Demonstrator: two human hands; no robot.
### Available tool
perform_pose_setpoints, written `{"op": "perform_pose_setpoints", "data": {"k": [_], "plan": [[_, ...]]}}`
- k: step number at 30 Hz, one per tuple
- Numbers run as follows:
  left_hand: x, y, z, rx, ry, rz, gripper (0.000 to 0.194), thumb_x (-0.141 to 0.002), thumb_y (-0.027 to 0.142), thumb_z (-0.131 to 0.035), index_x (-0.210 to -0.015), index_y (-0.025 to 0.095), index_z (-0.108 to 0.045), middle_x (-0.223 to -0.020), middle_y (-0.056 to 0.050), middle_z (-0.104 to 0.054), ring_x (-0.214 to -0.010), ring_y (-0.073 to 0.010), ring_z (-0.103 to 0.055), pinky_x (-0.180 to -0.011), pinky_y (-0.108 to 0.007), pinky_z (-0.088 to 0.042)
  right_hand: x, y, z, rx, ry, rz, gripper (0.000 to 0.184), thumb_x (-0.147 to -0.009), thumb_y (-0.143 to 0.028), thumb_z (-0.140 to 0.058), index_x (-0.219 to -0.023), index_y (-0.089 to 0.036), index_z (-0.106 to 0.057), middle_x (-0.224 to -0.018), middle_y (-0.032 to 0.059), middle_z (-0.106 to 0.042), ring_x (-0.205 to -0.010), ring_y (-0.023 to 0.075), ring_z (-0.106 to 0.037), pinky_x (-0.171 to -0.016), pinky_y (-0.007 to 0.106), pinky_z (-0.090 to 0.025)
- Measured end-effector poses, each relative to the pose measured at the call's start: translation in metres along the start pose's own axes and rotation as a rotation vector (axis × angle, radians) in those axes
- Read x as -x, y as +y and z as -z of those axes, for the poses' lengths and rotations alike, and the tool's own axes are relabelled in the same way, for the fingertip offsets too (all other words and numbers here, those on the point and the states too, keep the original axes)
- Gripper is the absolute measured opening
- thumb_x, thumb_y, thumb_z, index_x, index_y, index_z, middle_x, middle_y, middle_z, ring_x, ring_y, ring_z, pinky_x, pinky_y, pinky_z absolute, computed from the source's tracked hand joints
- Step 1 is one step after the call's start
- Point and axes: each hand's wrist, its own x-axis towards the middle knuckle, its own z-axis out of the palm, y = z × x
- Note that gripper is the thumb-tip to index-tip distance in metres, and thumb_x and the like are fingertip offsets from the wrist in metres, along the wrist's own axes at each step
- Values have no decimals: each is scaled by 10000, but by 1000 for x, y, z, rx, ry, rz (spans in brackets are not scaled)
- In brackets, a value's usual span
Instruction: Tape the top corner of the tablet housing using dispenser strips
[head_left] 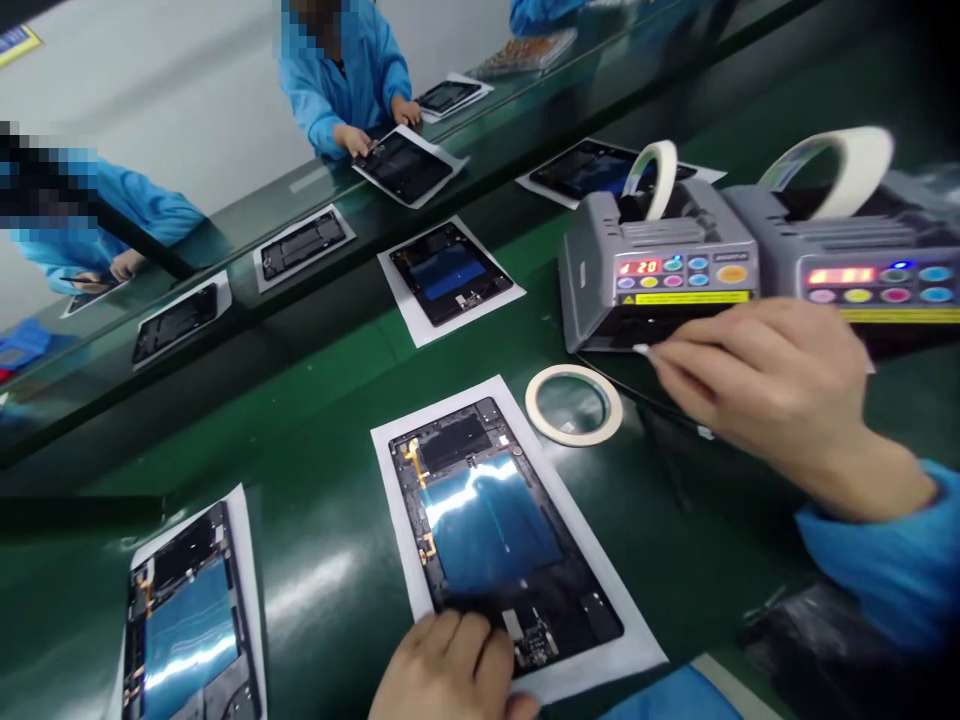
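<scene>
My right hand [772, 390] is closed in a pinch on a small white piece of tape [641, 350], just in front of the grey tape dispenser [660, 255]. An opened tablet [592, 560] lies on a white sheet [630, 660], showing its blue-filmed battery [495, 530], orange flex cables and a small circuit board. At the tablet's lower left edge is my left hand [450, 665], its fingers curled and their tips hidden. Whether it grips anything cannot be seen. A flat roll of tape [534, 405] lies between the tablet and the dispenser.
A second tape dispenser [847, 240] stands at right. More opened tablets lie on white sheets: one at lower left [191, 620], another behind [442, 270], several along the raised conveyor [300, 190]. Across it, co-workers in blue sleeves [307, 100] handle tablets. A dark cable runs beneath my right hand.
</scene>
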Motion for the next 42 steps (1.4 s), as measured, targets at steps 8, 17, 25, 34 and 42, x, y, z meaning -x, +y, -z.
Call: {"op": "perform_pose_setpoints", "data": {"k": [8,17,25,34,42], "plan": [[-105,-58,-21,-81,-107,254,99,-925,237,-652,-850,173,-642,-813,-43,-656,-751,-234,-666,-676,-363,-577,-33,-76,-37,-609,-196,204,212,-990,-232,-488,-950,-177,-690,-918,38,-708,-776,152,-637,-692,294,-488],[-133,-60,-39,-65,-10,308,155,-849,273,-720,-777,175,-624,-741,-38,-637,-709,-238,-651,-612,-355,-560,-17,-68,-52,-811,-281,185,232,-967,-211,-482,-1048,-163,-694,-985,74,-693,-855,188,-608,-793,343,-476],[-127,-61,-44,-84,35,209,140,-940,213,-576,-809,171,-607,-763,-32,-614,-717,-203,-602,-636,-332,-524,-21,-74,-54,-793,-366,194,323,-946,-211,-450,-1131,-110,-695,-974,97,-659,-863,217,-570,-781,369,-498],[-121,-73,-25,-263,-111,-146,290,-1026,353,-501,-1125,118,-640,-836,-41,-599,-756,-212,-579,-622,-347,-469,-28,-66,-59,-883,-470,194,371,-972,-201,-405,-1187,-138,-702,-963,86,-648,-820,190,-573,-737,352,-495],[-110,-81,-23,-341,-73,-135,353,-1033,392,-494,-1123,92,-657,-848,-63,-613,-749,-210,-570,-621,-345,-429,-24,-71,-57,-782,-400,238,327,-957,-227,-450,-1136,-148,-712,-965,84,-668,-836,203,-589,-758,361,-497]]}}
